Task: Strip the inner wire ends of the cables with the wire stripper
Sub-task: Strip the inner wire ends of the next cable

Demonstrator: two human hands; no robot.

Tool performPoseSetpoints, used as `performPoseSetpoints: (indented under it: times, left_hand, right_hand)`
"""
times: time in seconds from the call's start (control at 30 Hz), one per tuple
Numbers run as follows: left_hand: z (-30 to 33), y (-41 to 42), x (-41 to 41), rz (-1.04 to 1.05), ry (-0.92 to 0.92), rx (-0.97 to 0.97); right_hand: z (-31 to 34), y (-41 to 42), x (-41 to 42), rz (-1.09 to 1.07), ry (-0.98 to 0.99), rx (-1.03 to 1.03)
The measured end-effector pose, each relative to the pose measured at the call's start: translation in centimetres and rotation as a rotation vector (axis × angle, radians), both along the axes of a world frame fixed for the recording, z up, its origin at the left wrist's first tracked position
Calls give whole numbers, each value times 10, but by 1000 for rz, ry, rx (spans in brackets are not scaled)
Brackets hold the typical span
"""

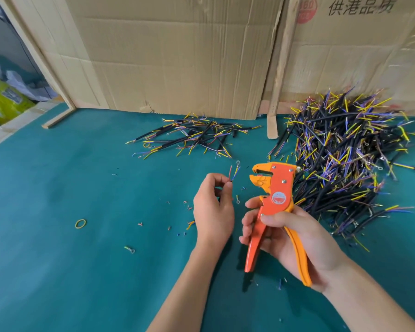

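My left hand (212,210) pinches a cable (234,172) whose thin red, yellow and blue inner wires stick up above my fingertips; one wire ends in a small ring terminal. My right hand (290,238) grips the handles of an orange wire stripper (277,188), held upright with its jaws a little apart and pointing left. The jaws sit just right of the wire ends and do not touch them. The cable's black jacket is hidden inside my left hand.
A large heap of black cables (345,159) lies at the right, a smaller pile (194,135) at the back centre. Insulation scraps (177,219), a rubber band (80,223) and a loose terminal (130,249) dot the green mat (70,176). Cardboard sheets (177,56) stand behind.
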State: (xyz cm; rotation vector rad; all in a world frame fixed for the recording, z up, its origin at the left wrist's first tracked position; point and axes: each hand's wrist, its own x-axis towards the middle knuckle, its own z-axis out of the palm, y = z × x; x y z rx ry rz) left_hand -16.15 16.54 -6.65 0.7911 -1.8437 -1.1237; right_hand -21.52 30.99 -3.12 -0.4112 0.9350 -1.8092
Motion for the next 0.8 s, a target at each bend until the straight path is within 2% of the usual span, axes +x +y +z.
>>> performPoseSetpoints:
  times: [0.23, 0.4, 0.57, 0.7, 0.8]
  left_hand:
    - [-6, 9, 7, -56, 13, -196]
    - [-7, 15, 9, -125, 19, -372]
    - [-3, 17, 12, 119, -136, -546]
    - [-4, 19, 13, 114, -389, -327]
    - [-3, 18, 13, 141, -303, -159]
  right_hand:
    - [0, -1, -3, -163, 88, 27]
    - [4, 2, -8, -198, 159, 34]
    - [6, 3, -10, -219, 146, 75]
    - [9, 1, -5, -238, 79, 54]
    - [10, 1, 0, -196, 9, 36]
